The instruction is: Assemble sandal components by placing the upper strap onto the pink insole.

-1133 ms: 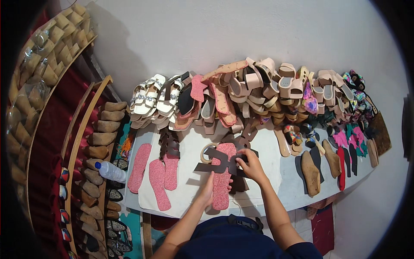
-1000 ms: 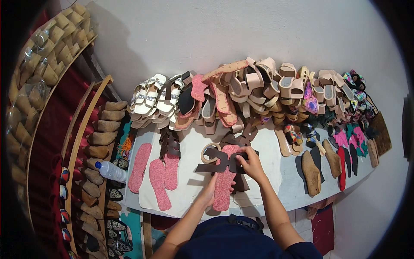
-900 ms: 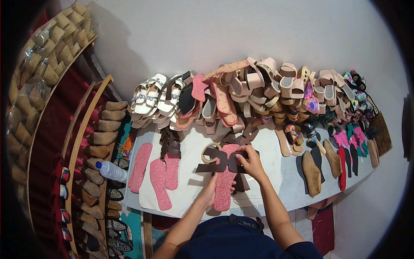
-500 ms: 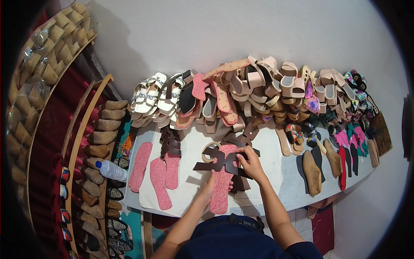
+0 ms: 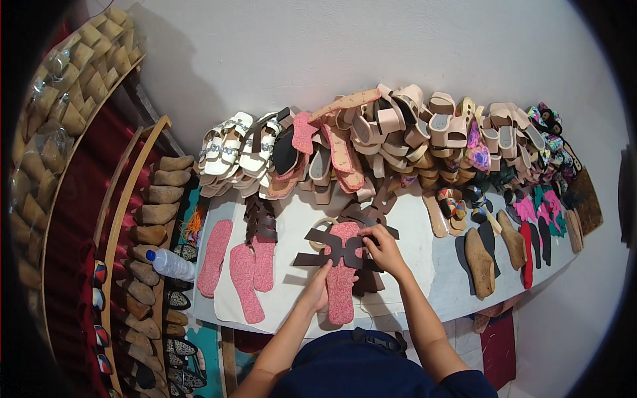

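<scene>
Your left hand [image 5: 317, 290] lies flat against the pink insole [image 5: 342, 278] at the table's [image 5: 411, 265] front edge; your right hand [image 5: 381, 247] pinches the dark strap piece [image 5: 335, 247] lying across it; both look thin, light and floppy, so grip edges gently.

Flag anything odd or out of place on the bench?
Mostly normal. A clear plastic bottle lies on its side among the shoe forms on the rack beside the table, not with the footwear. The heap of sandals along the wall is jumbled. Both hands press dark straps onto a pink sole.
</scene>
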`<state>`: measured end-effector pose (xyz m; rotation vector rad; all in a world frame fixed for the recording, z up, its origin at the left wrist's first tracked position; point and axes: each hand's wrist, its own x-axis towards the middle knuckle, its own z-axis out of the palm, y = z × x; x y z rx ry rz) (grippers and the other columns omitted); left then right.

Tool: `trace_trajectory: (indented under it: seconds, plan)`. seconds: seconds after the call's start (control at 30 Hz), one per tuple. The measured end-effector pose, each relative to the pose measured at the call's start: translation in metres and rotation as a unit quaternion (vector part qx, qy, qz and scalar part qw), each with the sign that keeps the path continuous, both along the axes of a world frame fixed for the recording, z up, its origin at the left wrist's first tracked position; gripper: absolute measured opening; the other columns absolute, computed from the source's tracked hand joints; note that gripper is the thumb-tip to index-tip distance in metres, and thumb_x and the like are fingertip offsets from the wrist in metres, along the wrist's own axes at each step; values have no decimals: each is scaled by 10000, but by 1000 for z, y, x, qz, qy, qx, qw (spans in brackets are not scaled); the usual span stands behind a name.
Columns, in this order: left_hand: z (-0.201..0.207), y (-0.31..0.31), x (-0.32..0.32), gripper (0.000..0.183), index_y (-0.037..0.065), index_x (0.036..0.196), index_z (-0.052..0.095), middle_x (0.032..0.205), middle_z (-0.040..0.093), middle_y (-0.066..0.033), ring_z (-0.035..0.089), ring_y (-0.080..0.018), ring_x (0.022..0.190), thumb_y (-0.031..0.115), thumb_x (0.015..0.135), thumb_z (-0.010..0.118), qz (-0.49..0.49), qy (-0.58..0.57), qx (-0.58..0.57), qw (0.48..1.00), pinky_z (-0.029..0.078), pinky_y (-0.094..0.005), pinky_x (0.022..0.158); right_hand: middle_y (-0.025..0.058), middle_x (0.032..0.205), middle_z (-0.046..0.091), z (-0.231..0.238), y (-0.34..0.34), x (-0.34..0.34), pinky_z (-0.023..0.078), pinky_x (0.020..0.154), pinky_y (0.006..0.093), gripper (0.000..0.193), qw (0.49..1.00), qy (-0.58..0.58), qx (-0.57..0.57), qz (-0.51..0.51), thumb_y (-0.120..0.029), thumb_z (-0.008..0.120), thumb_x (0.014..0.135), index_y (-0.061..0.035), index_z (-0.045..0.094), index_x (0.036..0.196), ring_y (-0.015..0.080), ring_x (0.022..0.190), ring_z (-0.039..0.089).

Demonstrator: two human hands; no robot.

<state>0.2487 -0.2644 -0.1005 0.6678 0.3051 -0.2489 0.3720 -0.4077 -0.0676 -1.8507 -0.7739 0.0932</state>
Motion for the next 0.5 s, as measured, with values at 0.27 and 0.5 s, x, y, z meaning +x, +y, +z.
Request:
trace_trajectory:
  seconds: [0.27,0.5]
  plan:
    - [-14,7,-4,568,25,1110,443,937,565,-117,574,-207,819,499,860,256,-1,22,10,1000,469,-307,683,109,893,512,-6,-1,-2,384,782,320,156,999,5,-38,28,-47,508,762,-17,530,914,265,880,492]
    - [-16,4,-3,466,14,1083,430,885,565,-126,589,-220,732,408,890,270,1,31,132,991,485,-312,647,117,959,503,9,11,-5,348,823,362,262,982,-161,-87,-37,-116,543,739,-65,524,995,289,967,431]
